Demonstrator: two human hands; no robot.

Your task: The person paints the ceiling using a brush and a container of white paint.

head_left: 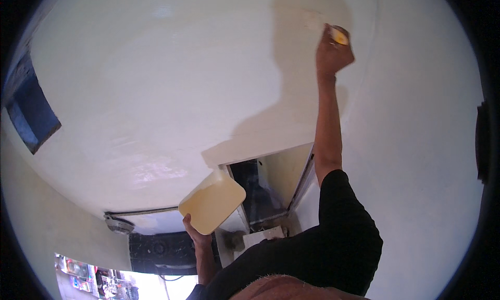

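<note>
My right hand (pixel 335 53) is raised high against the pale wall (pixel 208 66), its fingers wrapped round a small tool with a yellow end (pixel 340 37). The tool's working edge is blurred and mostly hidden, so its kind cannot be made out. Just left of that hand, a lighter patch (pixel 314 21) marks the wall. Lower down, my left hand (pixel 197 233) grips the near edge of a cream rectangular tray (pixel 213 203) with rounded corners, thumb over its rim. The tray is tilted, and its inside faces me.
Below the tray are a doorway (pixel 260 190) and a black counter (pixel 166 250). A metal bowl-shaped vessel (pixel 120 225) hangs at the lower left. A blue-framed recess (pixel 32 110) opens in the left wall, and cluttered shelves (pixel 99 279) stand at the bottom left.
</note>
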